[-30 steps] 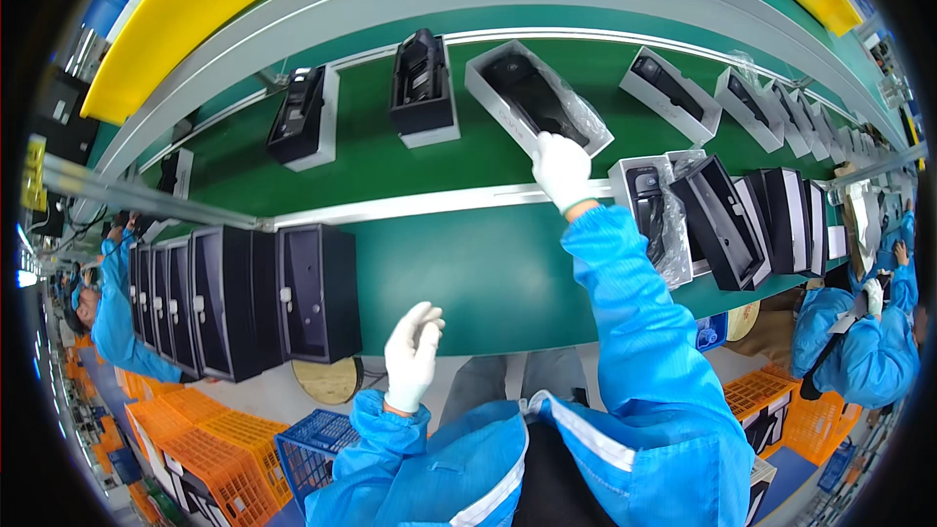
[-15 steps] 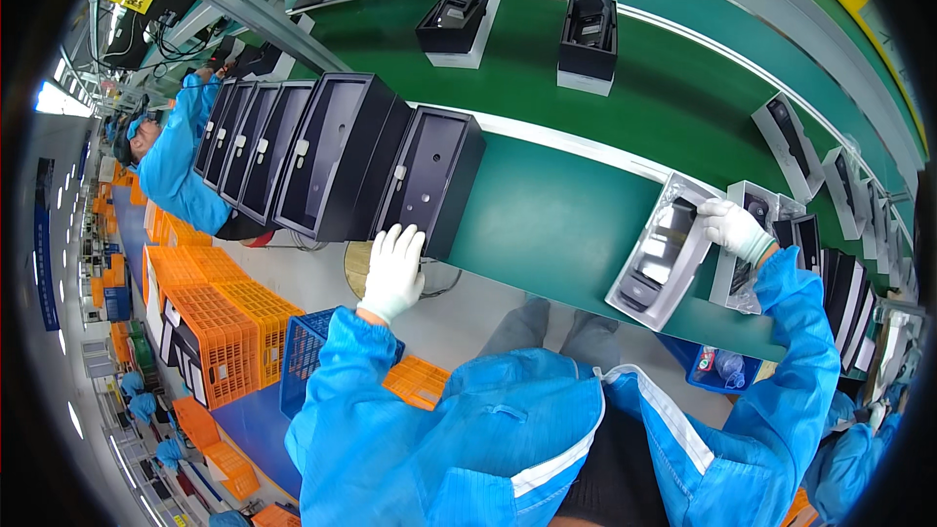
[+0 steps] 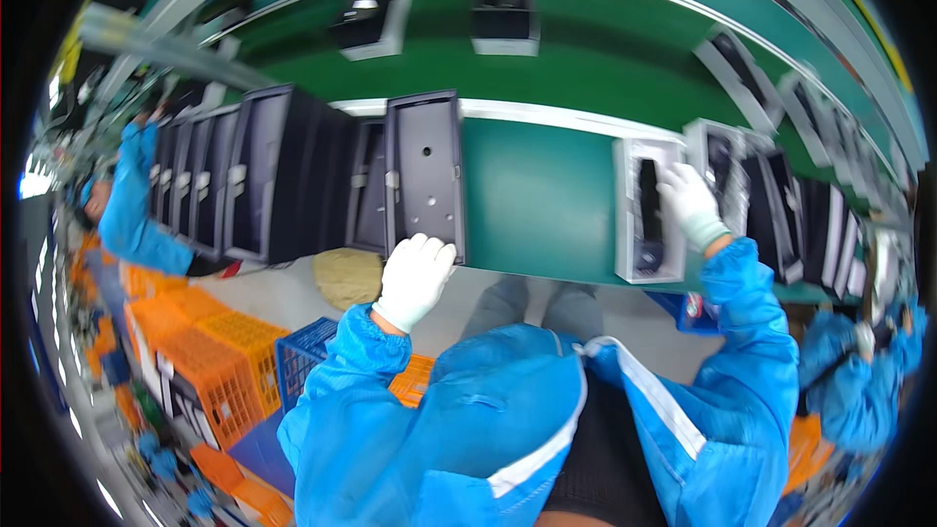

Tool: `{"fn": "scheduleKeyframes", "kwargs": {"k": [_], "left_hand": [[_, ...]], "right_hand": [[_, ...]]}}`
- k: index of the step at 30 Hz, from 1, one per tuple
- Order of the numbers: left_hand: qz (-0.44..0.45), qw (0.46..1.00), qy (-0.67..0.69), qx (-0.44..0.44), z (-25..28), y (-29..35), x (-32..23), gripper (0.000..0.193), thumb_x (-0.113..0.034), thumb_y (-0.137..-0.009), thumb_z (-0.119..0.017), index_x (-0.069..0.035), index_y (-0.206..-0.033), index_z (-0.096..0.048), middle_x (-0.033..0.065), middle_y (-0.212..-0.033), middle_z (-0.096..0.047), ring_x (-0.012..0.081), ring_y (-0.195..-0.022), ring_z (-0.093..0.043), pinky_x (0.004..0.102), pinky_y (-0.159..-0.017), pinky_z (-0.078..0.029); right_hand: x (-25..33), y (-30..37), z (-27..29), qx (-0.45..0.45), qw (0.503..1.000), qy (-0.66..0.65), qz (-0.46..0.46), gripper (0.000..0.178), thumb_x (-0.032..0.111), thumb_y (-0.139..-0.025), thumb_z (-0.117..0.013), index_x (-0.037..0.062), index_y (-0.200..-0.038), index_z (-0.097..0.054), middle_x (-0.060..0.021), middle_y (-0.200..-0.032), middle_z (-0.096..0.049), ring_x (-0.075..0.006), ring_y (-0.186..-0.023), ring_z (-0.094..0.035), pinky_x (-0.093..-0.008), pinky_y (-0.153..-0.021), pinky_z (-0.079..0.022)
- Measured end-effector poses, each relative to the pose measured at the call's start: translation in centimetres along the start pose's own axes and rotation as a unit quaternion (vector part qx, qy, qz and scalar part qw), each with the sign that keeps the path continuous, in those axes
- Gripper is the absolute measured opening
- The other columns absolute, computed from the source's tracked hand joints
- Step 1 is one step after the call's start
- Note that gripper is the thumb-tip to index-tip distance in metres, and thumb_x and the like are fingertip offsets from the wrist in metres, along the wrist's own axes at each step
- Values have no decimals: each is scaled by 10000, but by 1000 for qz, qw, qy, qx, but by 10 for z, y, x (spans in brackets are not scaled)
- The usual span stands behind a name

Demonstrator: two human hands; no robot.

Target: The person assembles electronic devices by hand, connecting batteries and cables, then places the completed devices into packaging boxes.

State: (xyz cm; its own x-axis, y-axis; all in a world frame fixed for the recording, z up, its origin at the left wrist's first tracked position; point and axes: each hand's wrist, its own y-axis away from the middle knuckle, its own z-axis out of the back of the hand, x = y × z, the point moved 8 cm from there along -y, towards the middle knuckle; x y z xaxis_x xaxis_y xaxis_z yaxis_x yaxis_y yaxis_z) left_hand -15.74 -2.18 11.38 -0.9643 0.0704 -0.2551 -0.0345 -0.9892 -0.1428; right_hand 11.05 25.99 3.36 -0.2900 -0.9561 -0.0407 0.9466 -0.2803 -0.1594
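My left hand [image 3: 418, 281], in a white glove, has its fingers closed over the near end of a dark box lid [image 3: 427, 141]. The lid's grey inside, with small round holes, faces me. Another dark lid [image 3: 368, 185] stands just behind it on its left. My right hand [image 3: 695, 207], also gloved and slightly blurred, is curled over the right wall of an open white box [image 3: 630, 263]. Its fingertips reach inside, beside a black handheld device [image 3: 649, 200]. The contact under those fingers is partly hidden. The white box lies at the table's near edge.
Several dark lids [image 3: 259, 176] stand in a row at left. A second white box [image 3: 711, 141] and more upright boxes [image 3: 815, 224] are at right. Boxed devices lie on the green line [image 3: 429, 29] beyond. Orange crates [image 3: 185, 342] stand low left; a person in blue [image 3: 146, 205] is beyond.
My left hand has brought one dark lid right, uncovering another behind it. My right hand has shifted from the white box's far corner toward its middle. The whole view has turned.
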Motion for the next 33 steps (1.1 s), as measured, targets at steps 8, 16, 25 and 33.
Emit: {"fn": "scheduleKeyframes", "kwargs": {"k": [8, 16, 25, 33], "left_hand": [[-51, 998, 14, 17, -121, -32, -35, 272, -147, -702, -691, -55, -947, -618, 65, -815, -553, 251, -792, -532, 377, -688, -421], [53, 997, -8, 61, -125, -68, -55, 646, -317, -712, -751, -11, -1236, -529, 166, -1235, -532, 352, -1178, -479, 457, -1000, -380], [264, 637, 706, 163, -136, -126, -86, 585, -459, -939, -532, 47, -1230, -532, 210, -1099, -627, 298, -935, -656, 376, -817, -533], [200, 91, 913, 345, -152, -165, -165, 502, -214, -930, -596, -59, -1370, -412, 178, -1231, -567, 320, -1118, -597, 496, -957, -507]], "right_hand": [[37, 63, -25, 230, 850, -182, -437, 855, 466, -718, -757, -25, -1325, -410, -261, -1071, -612, -382, -1015, -616, -446, -863, -506], [33, 88, -83, 7, 639, -494, -590, 697, 259, -651, -843, -62, -1196, -551, -209, -1042, -656, -307, -975, -645, -357, -879, -498], [34, 56, 67, -180, 877, -248, -369, 356, 142, -753, -713, -7, -1061, -613, -162, -965, -567, -344, -929, -580, -443, -870, -466], [46, 14, 98, -198, 931, -293, -95, 278, 87, -825, -655, 5, -1088, -612, -177, -1098, -604, -353, -1102, -567, -480, -1063, -369]]}}
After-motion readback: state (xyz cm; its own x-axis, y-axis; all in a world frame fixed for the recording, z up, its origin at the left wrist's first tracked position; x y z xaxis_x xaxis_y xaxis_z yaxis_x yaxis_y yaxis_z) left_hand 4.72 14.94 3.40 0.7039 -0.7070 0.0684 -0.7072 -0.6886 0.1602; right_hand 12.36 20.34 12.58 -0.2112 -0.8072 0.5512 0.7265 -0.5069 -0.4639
